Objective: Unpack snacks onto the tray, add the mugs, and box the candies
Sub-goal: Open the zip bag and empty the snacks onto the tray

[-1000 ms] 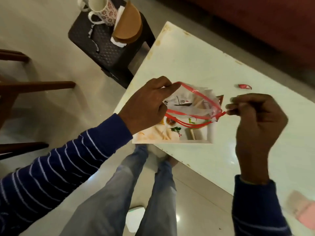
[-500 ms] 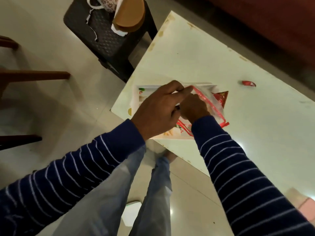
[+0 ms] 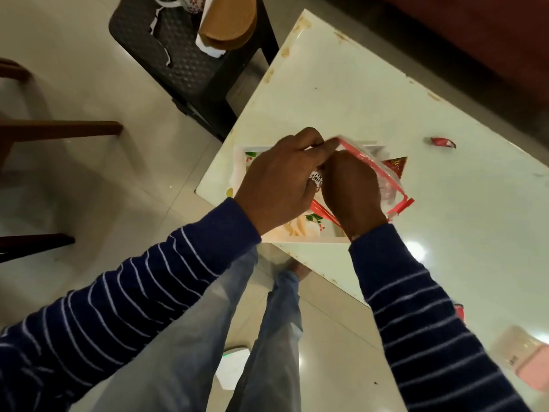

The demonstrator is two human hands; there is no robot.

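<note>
A clear zip bag (image 3: 389,185) with a red seal hangs over the white patterned tray (image 3: 300,233) at the near corner of the table. My left hand (image 3: 279,185) pinches the bag's rim at its top. My right hand (image 3: 353,188) is pushed inside the bag's mouth; its fingers are hidden, so what they hold cannot be seen. A black-and-white snack wrapper (image 3: 315,177) shows between my hands. A red triangular snack packet (image 3: 396,165) pokes out behind the bag. A red-wrapped candy (image 3: 442,142) lies alone on the table, further right.
A dark stool (image 3: 184,60) stands left of the white table (image 3: 386,93), carrying a patterned mug (image 3: 190,3) and a brown round box (image 3: 228,22). A pink object (image 3: 531,370) sits at the table's near right edge. Wooden chair legs (image 3: 59,129) stand at far left.
One second ago both hands were pulling the bag's mouth apart. My right hand has since gone into the bag, and the bag has dropped lower over the tray.
</note>
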